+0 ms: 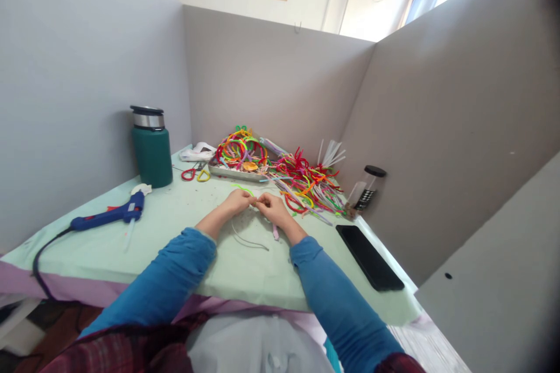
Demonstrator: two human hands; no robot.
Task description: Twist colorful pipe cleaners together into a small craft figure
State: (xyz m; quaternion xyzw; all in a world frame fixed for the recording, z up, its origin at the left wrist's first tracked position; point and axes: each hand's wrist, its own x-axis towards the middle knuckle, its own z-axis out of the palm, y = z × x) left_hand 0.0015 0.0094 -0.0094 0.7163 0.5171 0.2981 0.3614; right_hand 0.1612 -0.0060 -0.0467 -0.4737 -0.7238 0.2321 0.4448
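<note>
My left hand (238, 201) and my right hand (271, 207) meet over the middle of the table, fingertips pinched together. A yellow-green pipe cleaner (243, 189) sticks out on the far side of my left hand, which appears to grip it. What the right fingertips pinch is too small and covered to make out. Below the hands, a thin grey strand (249, 242) curves across the tablecloth; whether its upper end is held is hidden. Close under my right wrist is a small pink piece (275, 232).
Coloured pipe cleaners (306, 178) heap at the back, beside a metal tray (236, 173) piled with more. Scissors (195, 175) lie left of it. A green bottle (152, 154) and a corded blue glue gun (109, 214) are left; a black phone (370, 257) and clear jar (366, 189) right. Partitions surround the table.
</note>
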